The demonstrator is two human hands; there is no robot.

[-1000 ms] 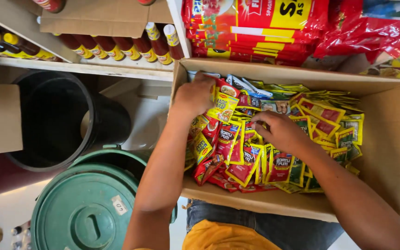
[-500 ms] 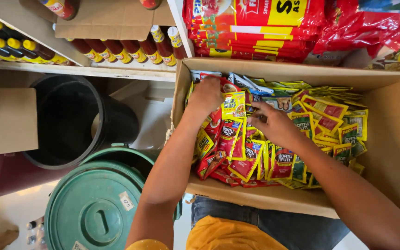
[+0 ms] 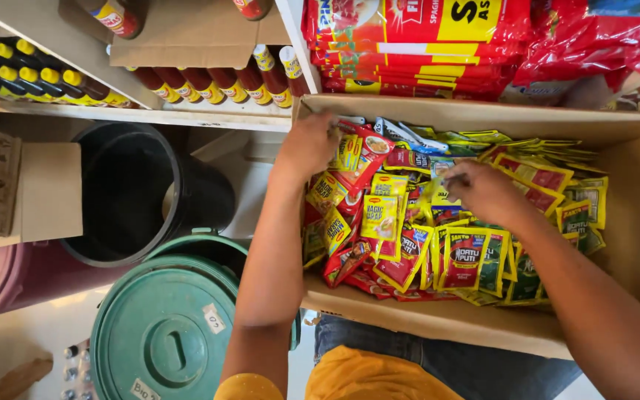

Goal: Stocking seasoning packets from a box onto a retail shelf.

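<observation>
Both hands are down in the cardboard box (image 3: 475, 318), sorting through the heap of small sachets (image 3: 416, 222). The left hand (image 3: 307, 144) rests at the box's far corner, fingers curled among the red and yellow packets; whether it grips one I cannot tell. The right hand (image 3: 483, 191) lies palm down in the middle of the heap, fingers pinched on a yellow packet. Beyond the hands a shelf (image 3: 150, 115) carries bottles (image 3: 209, 83). Left of the left arm stands a green lidded bin (image 3: 164, 333). Gathering like sachets together seems to be the step; next calls for a clean pinch.
</observation>
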